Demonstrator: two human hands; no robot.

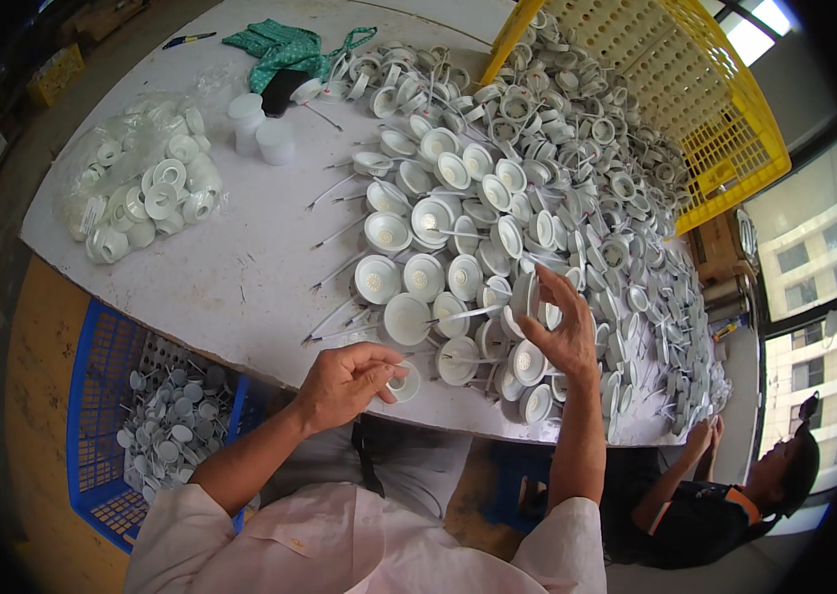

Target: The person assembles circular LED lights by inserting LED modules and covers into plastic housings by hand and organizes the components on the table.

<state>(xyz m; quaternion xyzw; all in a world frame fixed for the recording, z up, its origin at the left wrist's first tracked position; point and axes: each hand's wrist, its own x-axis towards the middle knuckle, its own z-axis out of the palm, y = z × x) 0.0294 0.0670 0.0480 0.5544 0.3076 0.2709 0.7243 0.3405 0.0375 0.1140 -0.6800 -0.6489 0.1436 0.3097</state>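
At the table's front edge my left hand [347, 384] is closed in a pinch at a small white plastic ring [404, 384]. The fingertips cover the ring's left edge. Further right, my right hand [569, 332] has thumb and fingers around a white cup-shaped lamp housing [523, 295] within the spread of similar ones. Beside it, several round white housings lie face up, such as an open white cup [406, 319], many with short wire leads. Toward the left, bare wire ends [324, 327] stick out over the white table [240, 297].
A tipped yellow crate [725, 119] stands behind a large heap of housings [577, 119]. Plastic bags of white rings [146, 188], white tubs [275, 141] and a green cloth [280, 49] lie at left. Below is a blue crate [97, 445] of white discs. A co-worker [725, 495] sits right.
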